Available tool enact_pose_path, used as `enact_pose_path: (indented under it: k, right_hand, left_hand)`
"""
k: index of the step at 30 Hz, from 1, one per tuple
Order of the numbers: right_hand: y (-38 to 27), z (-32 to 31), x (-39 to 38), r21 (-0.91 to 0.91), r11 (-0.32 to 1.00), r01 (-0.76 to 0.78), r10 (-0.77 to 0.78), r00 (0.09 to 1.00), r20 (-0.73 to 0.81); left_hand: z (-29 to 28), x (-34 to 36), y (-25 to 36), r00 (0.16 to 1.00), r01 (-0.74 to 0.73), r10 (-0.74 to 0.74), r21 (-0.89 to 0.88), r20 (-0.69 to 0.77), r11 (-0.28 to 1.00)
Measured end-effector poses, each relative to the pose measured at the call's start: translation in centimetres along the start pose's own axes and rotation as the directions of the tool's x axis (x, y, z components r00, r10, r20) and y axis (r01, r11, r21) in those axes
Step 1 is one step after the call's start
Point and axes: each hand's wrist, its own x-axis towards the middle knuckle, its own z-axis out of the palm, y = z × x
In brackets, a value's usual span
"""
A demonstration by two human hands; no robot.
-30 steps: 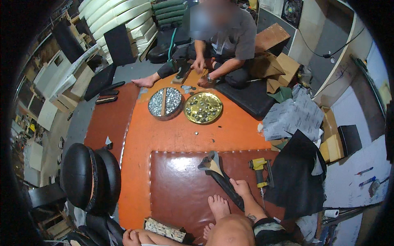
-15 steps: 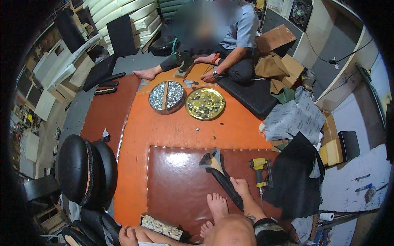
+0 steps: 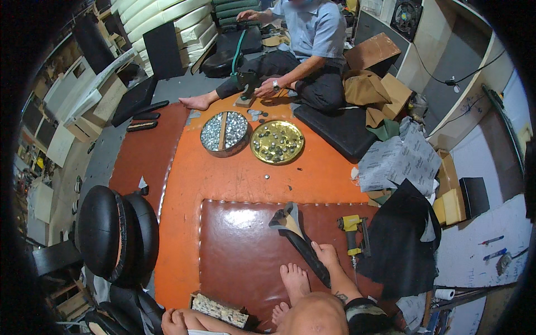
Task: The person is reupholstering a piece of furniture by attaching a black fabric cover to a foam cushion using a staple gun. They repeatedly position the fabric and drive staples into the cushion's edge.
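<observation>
My right hand [image 3: 325,257] is closed around a long black piece of padded material [image 3: 301,240], its far end folded open to show a tan inside and grey edging, lying over a brown padded mat [image 3: 234,234]. My left hand [image 3: 174,319] is curled at the bottom edge, left of a speckled foam block [image 3: 218,306]; what it holds, if anything, is hidden. A yellow-and-black air gun [image 3: 352,223] lies right of my right hand, beside black sheet material [image 3: 402,240].
A co-worker [image 3: 312,44] sits opposite at a small hand press [image 3: 245,84]. A tin of silver pieces [image 3: 209,131] and a gold tray [image 3: 259,145] with several small parts stand on orange flooring [image 3: 184,184]. Round black cushions [image 3: 100,229] lie left, cartons [image 3: 396,95] right.
The co-worker's one hand has risen to the top of the press, and the other has moved left to its base. My two hands stay in place.
</observation>
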Motion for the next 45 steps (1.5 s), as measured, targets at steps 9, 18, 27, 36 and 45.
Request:
enact_pose_path:
  k: [9,18,27,36,45]
  right_hand:
    - [0.4,1.2,-1.0,0.046,0.996,0.081,-0.085,0.992,0.097]
    - [-2.1,-1.9,-5.1,-0.011,0.988,0.155,-0.148,0.960,0.237]
    - [1.1,-7.1,-4.9,-0.212,0.977,-0.005,0.124,0.822,0.555]
    - [-0.4,-6.9,-3.3,-0.299,0.949,0.097,0.102,0.804,0.585]
    - [-9.5,-1.3,-4.6,-0.168,0.670,0.723,-0.629,0.673,0.390]
  left_hand:
    - [1.6,0.1,4.2,0.947,-0.295,0.319,0.506,0.040,0.811]
    - [28.6,0.1,22.1,0.543,0.540,-0.088,-0.267,0.835,0.799]
    - [37.2,0.6,25.9,0.653,0.000,0.143,-0.189,0.744,0.982]
    - [33.9,-3.5,22.5,0.806,0.153,0.044,-0.281,0.590,0.948]
    - [36.9,-2.2,20.0,0.927,0.188,0.004,-0.473,0.376,0.861]
